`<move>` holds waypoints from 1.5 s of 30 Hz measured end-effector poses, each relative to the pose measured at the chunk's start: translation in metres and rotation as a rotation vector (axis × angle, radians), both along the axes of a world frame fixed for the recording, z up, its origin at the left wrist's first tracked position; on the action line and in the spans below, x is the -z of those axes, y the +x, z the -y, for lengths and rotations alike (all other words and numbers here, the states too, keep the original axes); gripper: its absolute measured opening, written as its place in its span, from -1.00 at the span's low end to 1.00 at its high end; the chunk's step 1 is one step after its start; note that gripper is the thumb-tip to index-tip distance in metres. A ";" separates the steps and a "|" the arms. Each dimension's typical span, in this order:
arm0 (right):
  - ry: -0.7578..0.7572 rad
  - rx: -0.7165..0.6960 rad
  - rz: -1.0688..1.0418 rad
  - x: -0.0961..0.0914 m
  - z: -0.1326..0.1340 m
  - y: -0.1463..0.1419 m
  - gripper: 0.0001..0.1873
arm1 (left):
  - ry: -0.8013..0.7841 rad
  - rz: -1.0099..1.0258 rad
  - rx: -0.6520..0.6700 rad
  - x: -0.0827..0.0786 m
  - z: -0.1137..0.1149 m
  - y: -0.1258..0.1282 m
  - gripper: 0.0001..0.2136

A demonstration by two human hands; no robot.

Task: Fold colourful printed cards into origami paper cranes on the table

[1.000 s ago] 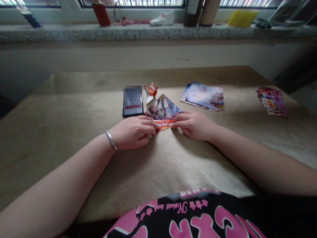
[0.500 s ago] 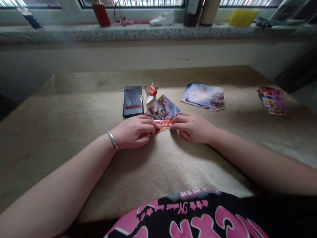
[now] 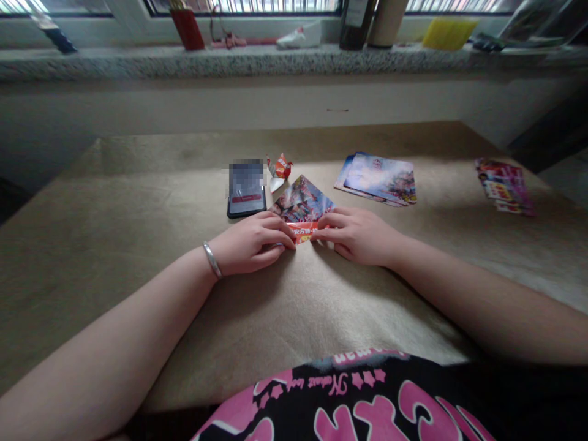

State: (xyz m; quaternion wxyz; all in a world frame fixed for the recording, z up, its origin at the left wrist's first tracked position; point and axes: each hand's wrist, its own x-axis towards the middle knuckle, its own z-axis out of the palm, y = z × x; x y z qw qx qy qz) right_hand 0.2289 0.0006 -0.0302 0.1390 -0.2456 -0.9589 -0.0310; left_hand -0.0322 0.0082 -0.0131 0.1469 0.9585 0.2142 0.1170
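A printed sheet of paper (image 3: 303,201), folded to a point at its far end, lies flat on the table between my hands. Its near part is a folded red-orange strip with white lettering. My left hand (image 3: 252,242), with a silver bangle at the wrist, has its fingers on the left end of that strip. From the other side, the fingers of my right hand (image 3: 356,234) pinch the strip's right end. Fingers hide both side corners of the paper. Just beyond it sits a small folded red and orange paper piece (image 3: 281,165), beside a dark phone (image 3: 247,191).
Several large printed sheets (image 3: 379,177) lie stacked at the right back. Farther right is a fanned pile of pink and red printed papers (image 3: 505,187). A stone windowsill (image 3: 257,62) behind the table (image 3: 151,196) holds a red container (image 3: 187,27), bottles and a yellow block (image 3: 448,33).
My left fingers have shifted slightly right along the near edge, and my right fingertips have slid slightly left. The paper's visible strip is narrower between them.
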 end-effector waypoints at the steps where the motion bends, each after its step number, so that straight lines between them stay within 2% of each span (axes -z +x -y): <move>1: -0.003 0.004 -0.001 0.000 -0.001 0.001 -0.63 | -0.010 0.009 0.004 0.000 -0.001 0.000 -0.75; 16: -0.132 0.012 -0.130 0.000 -0.012 0.022 -0.63 | -0.119 0.117 0.008 0.003 -0.004 -0.006 -0.70; 24: -0.052 0.124 -0.129 0.002 -0.017 0.034 -0.68 | -0.157 0.118 0.022 0.002 -0.007 -0.009 -0.67; 28: -0.011 0.171 -0.100 0.003 -0.017 0.036 -0.70 | -0.083 0.090 -0.025 0.004 -0.003 -0.003 -0.76; 31: 0.040 0.220 -0.045 0.000 -0.015 0.036 -0.70 | 0.043 0.059 -0.096 0.007 0.001 0.003 -0.80; 35: 0.088 0.271 0.034 -0.006 -0.013 0.038 -0.70 | 0.170 0.010 -0.077 0.011 0.005 0.006 -0.76; 39: 0.072 0.297 0.084 -0.010 -0.015 0.045 -0.71 | 0.194 0.010 -0.066 0.012 0.004 0.005 -0.75; 45: 0.013 0.326 0.051 -0.009 -0.018 0.051 -0.72 | 0.225 0.019 -0.081 0.012 0.005 0.006 -0.76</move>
